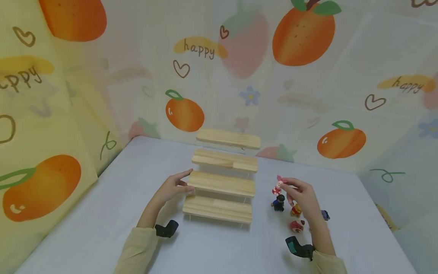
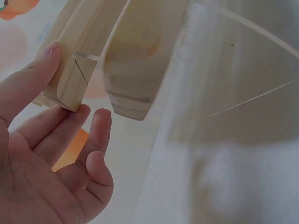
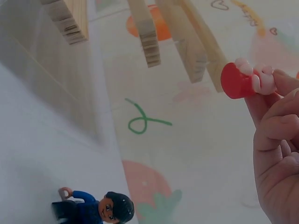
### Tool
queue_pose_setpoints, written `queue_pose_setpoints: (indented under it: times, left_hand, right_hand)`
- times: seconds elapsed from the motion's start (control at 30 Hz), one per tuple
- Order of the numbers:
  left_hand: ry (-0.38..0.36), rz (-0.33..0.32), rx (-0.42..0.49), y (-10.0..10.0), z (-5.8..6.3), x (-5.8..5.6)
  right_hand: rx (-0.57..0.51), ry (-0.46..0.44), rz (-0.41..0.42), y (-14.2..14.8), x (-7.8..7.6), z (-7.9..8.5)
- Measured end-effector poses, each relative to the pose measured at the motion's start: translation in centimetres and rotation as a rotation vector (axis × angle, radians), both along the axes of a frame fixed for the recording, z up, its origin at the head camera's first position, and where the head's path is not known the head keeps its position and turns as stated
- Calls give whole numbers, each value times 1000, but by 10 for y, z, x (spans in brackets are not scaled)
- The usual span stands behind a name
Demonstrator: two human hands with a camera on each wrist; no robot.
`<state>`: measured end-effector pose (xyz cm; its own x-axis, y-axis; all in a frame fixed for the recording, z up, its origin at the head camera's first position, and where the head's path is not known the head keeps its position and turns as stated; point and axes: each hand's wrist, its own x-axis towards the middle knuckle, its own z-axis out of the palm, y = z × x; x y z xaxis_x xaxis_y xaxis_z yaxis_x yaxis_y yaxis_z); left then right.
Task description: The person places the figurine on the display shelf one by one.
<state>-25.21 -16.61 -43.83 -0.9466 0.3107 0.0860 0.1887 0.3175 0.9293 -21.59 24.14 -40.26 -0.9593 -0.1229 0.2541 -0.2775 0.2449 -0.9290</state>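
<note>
A wooden shelf (image 1: pixel 222 184) is standing on the white table (image 1: pixel 102 213), with its four boards going up like stairs. Maybe that is stopping the front boards from hiding the back ones.

At the shelf's 9 o'clock, the left hand (image 1: pixel 172 187) is pinching the end of the second board up. Its thumb is pressing one side, two fingers are touching the other, and the last two are bending loosely, holding nothing. It is probably stopping the light shelf from sliding.

Past the shelf's other end, near 3 o'clock, the right hand (image 1: pixel 302 193) is grasping a little pink toy (image 1: pixel 276 189). The thumb and fingers are squeezing its top part, so its red bottom is sticking out free. That is likely a good way of holding it feet down.

More toys are waiting close by, all within easy reach. From the pink toy, the dark-haired doll (image 1: pixel 280 203) is lying at 6 o'clock, the yellow-and-red toy (image 1: pixel 295 210) is sitting between 4 and 5, the round red toy (image 1: pixel 296 227) is resting at 5, and a bluish toy (image 1: pixel 325 215) is peeking past the arm at 4.
</note>
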Motion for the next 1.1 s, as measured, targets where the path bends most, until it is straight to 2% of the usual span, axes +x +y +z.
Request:
queue_pose_setpoints:
  times: [0.07, 0.1, 0.17, 0.2, 0.27, 0.33, 0.43, 0.5, 0.73, 0.9, 0.93, 1.1]
  left_hand:
    - [-7, 1, 4, 1, 0, 1]
    - [-13, 3, 7, 2, 0, 1]
    - [-12, 3, 13, 2, 2, 2]
    - [-10, -4, 21, 2, 3, 2]
    - [-15, -12, 21, 4, 12, 8]
    - [-13, -14, 20, 4, 12, 8]
    - [-23, -3, 11, 4, 13, 7]
    - [-29, 4, 9, 4, 8, 2]
    - [-42, 10, -4, 9, 28, 17]
    - [-56, 5, 0, 10, 32, 20]
    - [-56, 3, 0, 11, 32, 20]
    - [-52, 5, 0, 10, 33, 19]
  right_hand:
    - [-12, 1, 2, -1, -1, 1]
    - [7, -19, -29, -5, 2, 7]
    - [-7, -30, -41, -6, 0, 8]
    - [16, -58, -79, -10, 3, 15]
    - [11, -73, -91, -12, 4, 18]
    - [14, -78, -95, -12, 2, 19]
    - [7, -64, -91, -12, -1, 23]
    - [5, -56, -89, -12, -3, 25]
    - [5, -52, -97, -16, -7, 30]
    - [-16, -32, -75, -21, -11, 32]
    - [-60, -13, -37, -15, -23, 19]
    - [-96, 36, -11, -24, -29, 23]
